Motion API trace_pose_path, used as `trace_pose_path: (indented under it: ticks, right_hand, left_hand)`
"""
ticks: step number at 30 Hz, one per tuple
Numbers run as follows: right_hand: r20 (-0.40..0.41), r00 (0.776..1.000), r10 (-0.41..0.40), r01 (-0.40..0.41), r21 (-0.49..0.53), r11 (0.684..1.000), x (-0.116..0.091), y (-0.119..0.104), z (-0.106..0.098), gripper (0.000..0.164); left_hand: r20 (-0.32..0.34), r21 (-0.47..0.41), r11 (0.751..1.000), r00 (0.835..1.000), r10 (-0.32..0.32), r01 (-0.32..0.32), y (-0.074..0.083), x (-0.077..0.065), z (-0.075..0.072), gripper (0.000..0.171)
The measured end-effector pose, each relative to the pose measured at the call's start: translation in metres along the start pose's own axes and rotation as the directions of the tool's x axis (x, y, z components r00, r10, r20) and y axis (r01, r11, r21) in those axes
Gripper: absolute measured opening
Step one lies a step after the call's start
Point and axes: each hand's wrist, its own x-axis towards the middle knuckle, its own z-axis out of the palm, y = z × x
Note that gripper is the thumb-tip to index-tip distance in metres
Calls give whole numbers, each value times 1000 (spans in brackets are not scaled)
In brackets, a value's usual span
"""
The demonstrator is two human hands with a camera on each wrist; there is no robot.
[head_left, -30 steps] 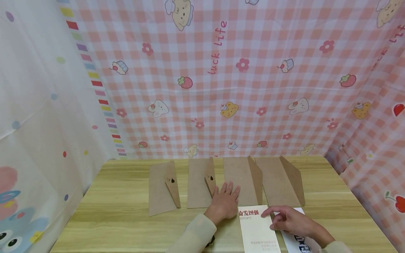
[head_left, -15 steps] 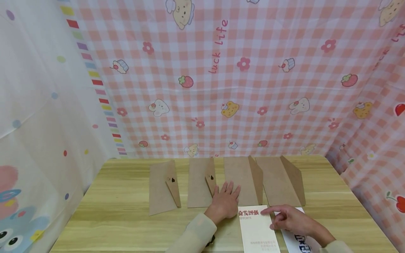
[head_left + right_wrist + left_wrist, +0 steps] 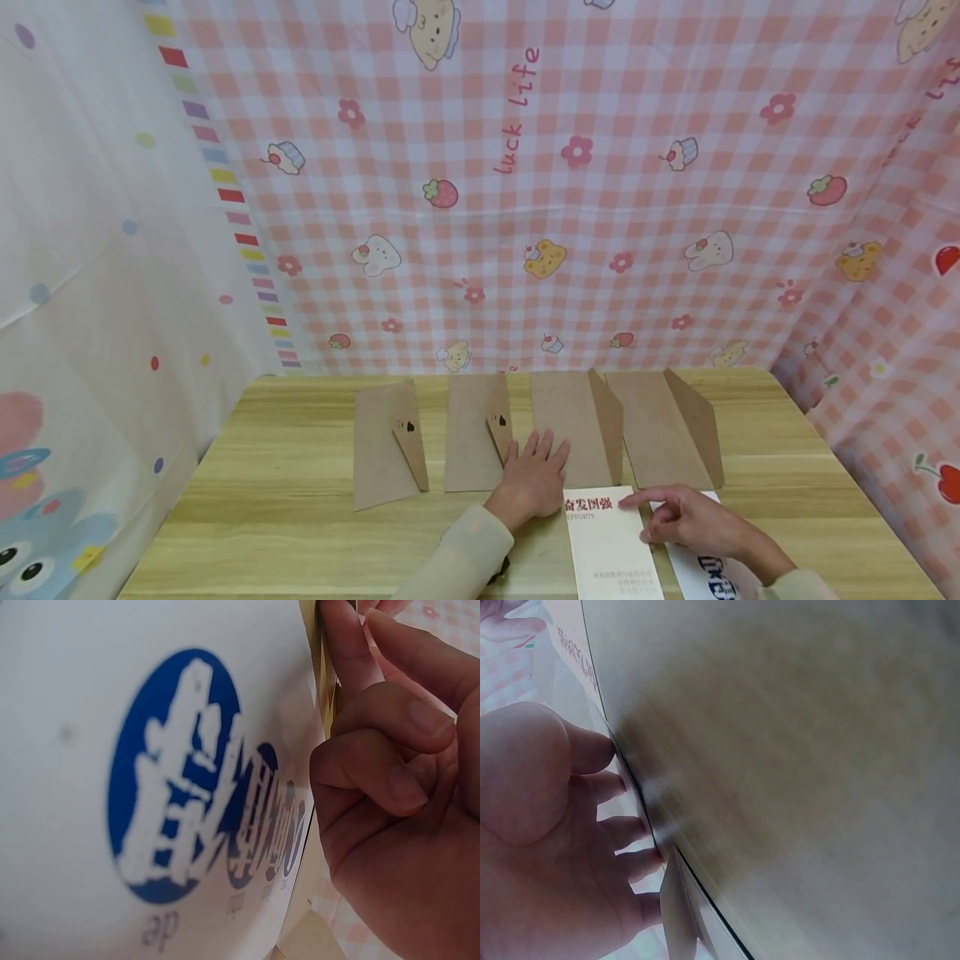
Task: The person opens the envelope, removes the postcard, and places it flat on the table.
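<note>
In the head view my left hand lies palm down with its fingers spread, by the foot of the second and third brown boards. Just right of it, a cream card with red Chinese characters lies on the table. My right hand stretches its index finger over the card's upper right part, touching or nearly touching it. Its other fingers are bent, as the right wrist view also shows. Partly under this hand lies a white card with blue ovals holding white characters. The left wrist view shows my left fingertips against the tabletop.
Several brown boards stand in a row at the back: a far left one, a second, a third and a right one, with triangular supports. Behind the wooden table hangs a pink checked cloth.
</note>
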Motion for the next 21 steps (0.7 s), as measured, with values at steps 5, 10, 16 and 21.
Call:
trace_pose_path:
  ticks: [5, 10, 16, 21]
  right_hand:
    - [6, 1000, 0, 0, 9, 1000, 0, 0, 0, 40]
    - [6, 1000, 4, -4, 14, 1000, 0, 0, -1, 38]
    - [5, 1000, -2, 2, 19, 1000, 0, -2, -3, 38]
    - [-8, 1000, -13, 13, -5, 1000, 1, -4, -7, 35]
  left_hand:
    - [1, -1, 1000, 1000, -1, 1, 0, -1, 0, 52]
    - [-1, -7, 1000, 1000, -1, 1, -1, -1, 0, 52]
    - [-4, -6, 1000, 1000, 6, -6, -1, -2, -1, 52]
    - [-1, -19, 1000, 1000, 8, -8, -1, -3, -3, 53]
